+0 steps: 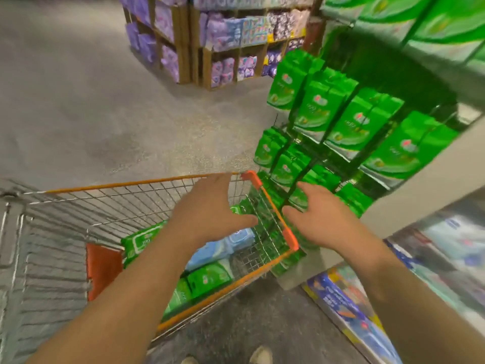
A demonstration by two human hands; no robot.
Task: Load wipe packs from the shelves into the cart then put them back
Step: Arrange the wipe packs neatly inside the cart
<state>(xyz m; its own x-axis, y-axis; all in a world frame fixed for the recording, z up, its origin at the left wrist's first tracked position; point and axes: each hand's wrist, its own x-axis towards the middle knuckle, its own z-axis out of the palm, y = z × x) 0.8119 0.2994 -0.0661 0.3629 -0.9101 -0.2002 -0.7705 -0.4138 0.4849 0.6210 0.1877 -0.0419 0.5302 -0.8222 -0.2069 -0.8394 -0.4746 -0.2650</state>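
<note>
My left hand (210, 208) hung spread and empty above the cart (270, 206), hiding some wipe packs (210, 279) at its right edge. My right hand (325, 216), seemingly empty too, reached toward the blurred shelf packs (315, 111).

Wipe packs (210, 278) in wire cart (136, 183)

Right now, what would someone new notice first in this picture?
Probably the rack of bright green wipe packs filling the right side. Next, the two bare hands reaching forward: the left hand open over the wire cart, the right hand open just outside its orange rim. Green and blue packs already lie in the cart.
</note>
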